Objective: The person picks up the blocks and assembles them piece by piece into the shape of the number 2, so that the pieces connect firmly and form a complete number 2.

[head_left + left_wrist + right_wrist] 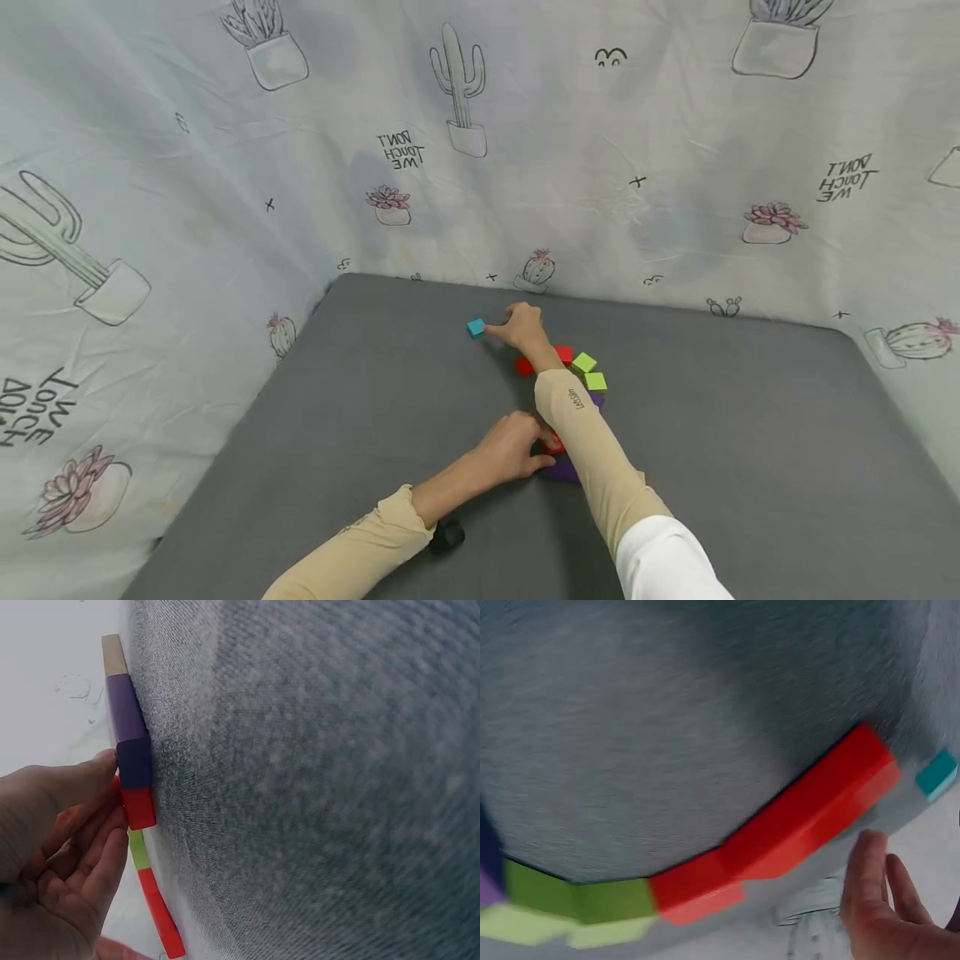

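Note:
In the head view my left hand is at the near end of a curved row of blocks. Its thumb touches a purple block, and its other fingers lie by a red block. My right hand reaches to the far side, fingertips close to a small blue block. In the right wrist view its fingers are extended beside a long red block, holding nothing. Two green blocks continue the row, partly behind the right forearm.
A wood-coloured block stands at the row's end in the left wrist view. A small black object shows beside the left sleeve. The grey table meets a pale printed curtain at the back and left.

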`<state>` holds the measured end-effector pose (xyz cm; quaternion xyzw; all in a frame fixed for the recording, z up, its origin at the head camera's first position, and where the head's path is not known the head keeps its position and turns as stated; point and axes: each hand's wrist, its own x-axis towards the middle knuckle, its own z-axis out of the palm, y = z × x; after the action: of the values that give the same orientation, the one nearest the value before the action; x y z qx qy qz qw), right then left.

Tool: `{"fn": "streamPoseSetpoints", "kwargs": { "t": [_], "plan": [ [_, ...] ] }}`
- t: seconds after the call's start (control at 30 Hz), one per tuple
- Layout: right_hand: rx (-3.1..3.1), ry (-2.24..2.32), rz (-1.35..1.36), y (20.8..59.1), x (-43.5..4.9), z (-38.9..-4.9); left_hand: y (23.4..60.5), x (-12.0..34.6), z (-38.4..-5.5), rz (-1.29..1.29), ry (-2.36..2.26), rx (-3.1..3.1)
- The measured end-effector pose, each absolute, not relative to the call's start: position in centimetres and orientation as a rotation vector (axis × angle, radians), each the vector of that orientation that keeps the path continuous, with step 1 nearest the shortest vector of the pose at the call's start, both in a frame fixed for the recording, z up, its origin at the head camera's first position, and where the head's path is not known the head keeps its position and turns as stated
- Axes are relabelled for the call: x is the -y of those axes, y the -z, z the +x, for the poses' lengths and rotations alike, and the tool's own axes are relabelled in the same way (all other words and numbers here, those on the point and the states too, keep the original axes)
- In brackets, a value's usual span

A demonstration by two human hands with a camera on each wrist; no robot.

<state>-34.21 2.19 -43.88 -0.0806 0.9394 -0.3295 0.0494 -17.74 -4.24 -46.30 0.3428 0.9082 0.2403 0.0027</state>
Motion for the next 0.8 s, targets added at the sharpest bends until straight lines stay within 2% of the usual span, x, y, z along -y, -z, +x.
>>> {"fn": "streamPoseSetpoints", "kwargs": {
  "t": [0.27, 0.8],
  "plan": [
    [-2.934, 0.744, -0.338, 44.5, 0.8, -34.4, 46.8, 4.8, -17.2, 1.112, -0.632, -2.978],
    [-2.925, 0.764, -0.335, 44.5, 3.1, -35.0, 47.0, 5.1, -17.2, 1.090, -0.721, -2.994]
  ]
}}
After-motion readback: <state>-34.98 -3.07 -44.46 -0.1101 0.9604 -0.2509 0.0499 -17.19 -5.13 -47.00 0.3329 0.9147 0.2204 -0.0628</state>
